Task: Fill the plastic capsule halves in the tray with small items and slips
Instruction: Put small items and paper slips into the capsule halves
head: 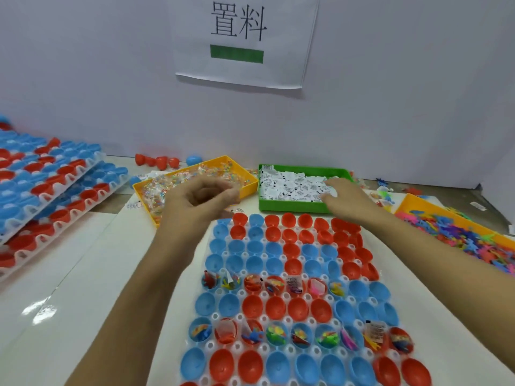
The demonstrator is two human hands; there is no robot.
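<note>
A clear tray (215, 316) of red and blue capsule halves (252, 307) lies in front of me. Two of its rows hold small toys and slips (293, 285); the other halves look empty. My left hand (201, 196) hovers blurred over the yellow tray (250, 188) of bead packets (178, 179), fingers curled; whether it holds a packet is unclear. My right hand (344, 196) reaches into the green tray (289, 206), with its fingertips on the white slips (292, 185).
Stacked trays of red and blue halves (55, 185) fill the left side. Another yellow tray (412, 204) of colourful plastic toys (468, 238) sits at the right. Loose capsule halves (156, 161) lie by the back wall, under a paper sign (245, 37).
</note>
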